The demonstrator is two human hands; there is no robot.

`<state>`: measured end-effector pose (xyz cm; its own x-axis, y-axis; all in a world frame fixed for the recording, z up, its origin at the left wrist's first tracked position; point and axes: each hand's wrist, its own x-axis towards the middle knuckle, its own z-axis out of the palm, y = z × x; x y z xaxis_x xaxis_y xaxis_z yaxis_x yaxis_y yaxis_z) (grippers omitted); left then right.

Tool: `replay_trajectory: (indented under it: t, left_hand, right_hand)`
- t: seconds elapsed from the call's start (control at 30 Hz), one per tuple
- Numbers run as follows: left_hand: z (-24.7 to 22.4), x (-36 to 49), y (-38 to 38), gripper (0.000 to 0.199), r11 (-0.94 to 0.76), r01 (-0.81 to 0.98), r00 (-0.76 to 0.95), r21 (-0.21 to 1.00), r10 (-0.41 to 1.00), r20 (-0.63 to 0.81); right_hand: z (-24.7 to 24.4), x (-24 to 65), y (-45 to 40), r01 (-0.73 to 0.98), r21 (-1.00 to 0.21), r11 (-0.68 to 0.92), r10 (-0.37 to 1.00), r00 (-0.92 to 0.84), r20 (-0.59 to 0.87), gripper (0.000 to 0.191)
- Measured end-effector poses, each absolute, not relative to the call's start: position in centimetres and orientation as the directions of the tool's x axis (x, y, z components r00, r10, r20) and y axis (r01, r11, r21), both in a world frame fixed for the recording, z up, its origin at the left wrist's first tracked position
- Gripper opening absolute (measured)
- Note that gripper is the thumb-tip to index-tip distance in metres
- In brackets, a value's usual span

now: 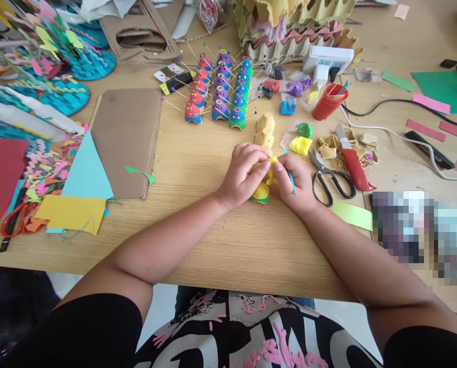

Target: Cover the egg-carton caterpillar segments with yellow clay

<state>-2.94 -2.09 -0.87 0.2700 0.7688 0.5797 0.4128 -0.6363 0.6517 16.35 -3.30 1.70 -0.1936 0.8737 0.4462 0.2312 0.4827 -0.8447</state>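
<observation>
Near the middle of the table, my left hand (pixel 245 174) is closed round a yellow and green egg-carton piece (pixel 260 192), with thumb and fingers pressed on its yellow upper part. My right hand (pixel 295 181) meets it from the other side, its thumb and forefinger pinched at the yellow clay. A thin blue stick (pixel 292 182) juts from between my right fingers. Behind the hands rises a bare carton strip (pixel 265 130). A bag of yellow clay (pixel 301 145) and a bag of green clay (pixel 304 130) lie just beyond my right hand.
Scissors (pixel 331 179) and a red-handled knife (pixel 354 163) lie right of my hands. Three painted carton caterpillars (pixel 220 94) with pins stand behind. A red cup (pixel 327 103), power strip (pixel 328 59) and cables are at back right. Cardboard (pixel 124 143) and coloured paper lie left.
</observation>
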Motion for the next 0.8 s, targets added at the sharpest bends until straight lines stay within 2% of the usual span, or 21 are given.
replay_trajectory:
  t: [0.43,0.67,0.8]
  left_hand:
    - [-0.79,-2.93,-2.05,0.060,-0.642,0.421,0.290,0.641,0.765,0.575]
    - [-0.68,-2.85,-2.14,0.047,-0.691,0.336,0.267,0.641,0.722,0.639]
    - [-0.62,-2.87,-2.19,0.048,-0.681,0.340,0.244,0.648,0.730,0.639]
  right_hand:
    - [1.49,16.36,-2.97,0.221,-0.853,0.473,0.880,-0.163,0.446,0.073]
    - [1.68,16.44,-3.17,0.225,-0.843,0.489,0.872,-0.161,0.463,0.070]
    - [1.66,16.45,-3.22,0.210,-0.838,0.504,0.863,-0.165,0.478,0.068]
